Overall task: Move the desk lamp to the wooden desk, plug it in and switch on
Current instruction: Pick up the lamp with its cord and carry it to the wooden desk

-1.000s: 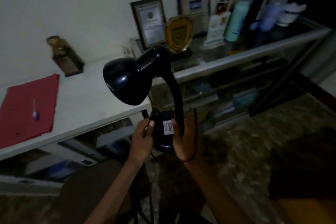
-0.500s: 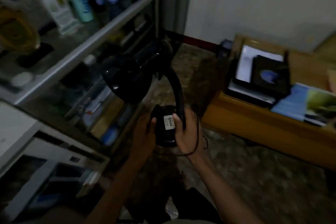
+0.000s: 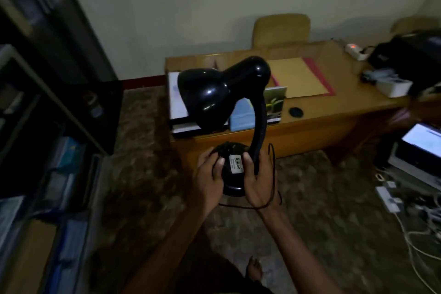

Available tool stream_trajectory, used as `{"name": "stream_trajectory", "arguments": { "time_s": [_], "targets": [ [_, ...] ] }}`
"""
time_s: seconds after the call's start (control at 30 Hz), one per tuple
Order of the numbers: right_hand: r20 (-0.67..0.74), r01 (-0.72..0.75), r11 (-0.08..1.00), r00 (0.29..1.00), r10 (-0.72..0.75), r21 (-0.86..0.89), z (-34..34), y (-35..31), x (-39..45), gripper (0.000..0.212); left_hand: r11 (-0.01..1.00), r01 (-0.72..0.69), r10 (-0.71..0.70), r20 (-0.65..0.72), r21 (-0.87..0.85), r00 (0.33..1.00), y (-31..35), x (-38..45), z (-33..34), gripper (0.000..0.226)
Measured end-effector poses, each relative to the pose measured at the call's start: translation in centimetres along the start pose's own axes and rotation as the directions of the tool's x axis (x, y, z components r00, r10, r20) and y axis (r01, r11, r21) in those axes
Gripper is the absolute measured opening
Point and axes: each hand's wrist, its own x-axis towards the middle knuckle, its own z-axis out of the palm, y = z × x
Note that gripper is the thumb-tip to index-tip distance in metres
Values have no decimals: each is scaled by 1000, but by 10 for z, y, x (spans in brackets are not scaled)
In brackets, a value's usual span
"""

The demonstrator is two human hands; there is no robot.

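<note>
Wooden bench [image 3: 334, 112], light brown, sits ahead against a pale wall, dim room, mottled brown carpet floor [image 3: 310, 210] underneath. Bench top carries a stack of papers and books [image 3: 175, 105] at its left end, a yellow folder over a red one [image 3: 300, 79] mid-top, a small round black disc [image 3: 296, 111] near the front edge, a white power strip with a red lit switch [image 3: 353, 49] at the far right corner, a black bag-like item [image 3: 410, 59] and a white box [image 3: 393, 86] at right. Tan padded chair [image 3: 281, 28] stands behind the bench by the wall. Dark glass-front cabinet [image 3: 47, 102] runs down the left side, blurred. Lit laptop screen [image 3: 422, 141] low at right, white cables and adapters [image 3: 405, 210] on the floor beside it.

Black desk lamp with round base, curved gooseneck and dome shade [image 3: 229, 126] is held in the air in front of the bench, not on it. Long axis roughly upright: base low, neck rising on the right side and arching over to the left. Shade opening points down-left, toward the viewer's left. White label on the base faces the camera.

Left hand [image 3: 207, 174] closes its grip on the left side of the base, thumb on top. Right hand [image 3: 257, 179] grips the right side of the base at the foot of the neck, thumb beside the label. Thin black cord [image 3: 273, 174] loops around the right wrist. Bare foot [image 3: 255, 270] shows on the carpet below.
</note>
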Motion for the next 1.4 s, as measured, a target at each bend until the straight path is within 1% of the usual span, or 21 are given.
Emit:
{"name": "stream_trajectory", "arguments": {
  "time_s": [0.13, 0.23, 0.43, 0.6, 0.67, 0.73, 0.83, 0.97, 1.03, 1.13, 1.23, 1.3, 1.4],
  "targets": [
    [-91, -25, 999, 996, 22, -30, -68, 41, 41, 22, 998, -33, 39, 110, -56, 993, 51, 29, 74, 38],
    [-158, -57, 996, 986, 46, -62, -117, 74, 66, 27, 994, -66, 82, 184, -88, 979, 87, 43, 126, 39],
    [-274, -95, 984, 960, 51, -150, -195, 121, 116, 32, 988, -132, 151, 276, -86, 949, 138, 83, 220, 38],
    [-309, -78, 981, 951, 20, -176, -234, 159, 178, 28, 985, -143, 166, 301, -98, 939, 170, 136, 285, 36],
    [-302, -85, 981, 953, 29, -175, -248, 177, 209, 30, 985, -130, 160, 317, -116, 935, 182, 162, 312, 37],
    [-296, -92, 978, 955, 32, -189, -263, 195, 244, 31, 983, -153, 178, 311, -105, 934, 194, 190, 339, 38],
    [-278, -62, 982, 961, 10, -177, -283, 217, 299, 26, 971, -204, 231, 267, -125, 936, 214, 236, 374, 35],
    [-214, -18, 982, 976, -24, -188, -303, 243, 375, 24, 970, -178, 216, 255, -163, 943, 241, 292, 413, 39],
    [-177, 20, 982, 983, -53, -188, -314, 254, 412, 19, 969, -181, 219, 246, -171, 944, 257, 320, 432, 41],
    [-127, 28, 982, 990, -53, -186, -328, 276, 458, 15, 976, -125, 167, 241, -180, 956, 278, 352, 456, 33],
    [-79, 58, 985, 994, -72, -161, -343, 302, 500, 19, 979, -103, 141, 214, -178, 967, 294, 383, 488, 36],
    [-55, 50, 989, 997, -58, -142, -355, 319, 532, 23, 985, -86, 114, 198, -147, 974, 307, 404, 514, 36],
    [0, 45, 994, 999, -45, -98, -378, 351, 580, 23, 989, -62, 82, 146, -135, 986, 328, 430, 555, 36]
  ]
}}
